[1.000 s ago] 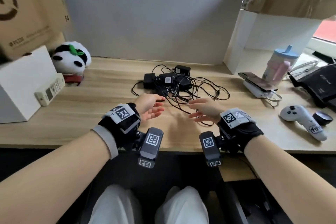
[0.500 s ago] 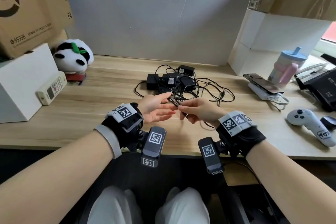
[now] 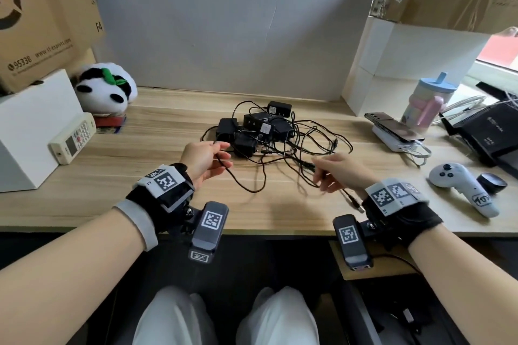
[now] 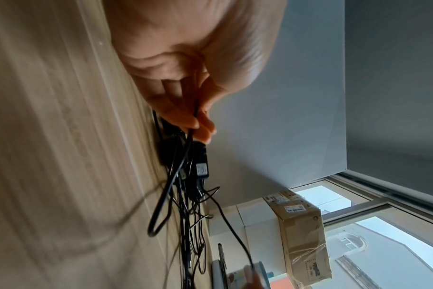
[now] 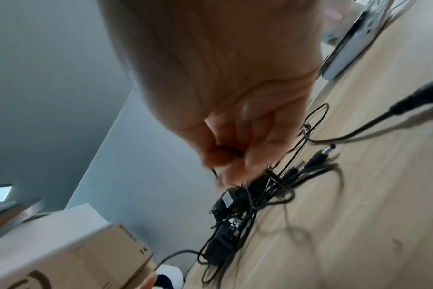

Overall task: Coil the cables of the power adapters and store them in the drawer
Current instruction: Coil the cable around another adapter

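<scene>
Several black power adapters (image 3: pixel 252 129) lie heaped at the middle of the wooden desk (image 3: pixel 140 190), their thin cables (image 3: pixel 314 137) tangled to the right. My left hand (image 3: pixel 221 154) hovers just in front of the heap and pinches one black cable (image 3: pixel 252 189) between thumb and fingers; the left wrist view shows the cable (image 4: pixel 193 125) running through the fingertips. My right hand (image 3: pixel 318 173) pinches the same tangle further right, and the right wrist view shows its fingers (image 5: pixel 235 156) closed on a strand. The cable sags in a loop between the hands. A plug end (image 3: pixel 354 202) lies by my right wrist.
A panda plush (image 3: pixel 106 87), a remote (image 3: pixel 73 138) and a white box (image 3: pixel 28 126) sit at the left. At the right are a phone on a power bank (image 3: pixel 398 131), a cup (image 3: pixel 429 103), a white controller (image 3: pixel 462 187) and a black device (image 3: pixel 490 131). Cardboard boxes stand behind.
My hands met at the tangle half a second ago and have since pulled apart, left going left and right going right, drawing a length of cable out between them.
</scene>
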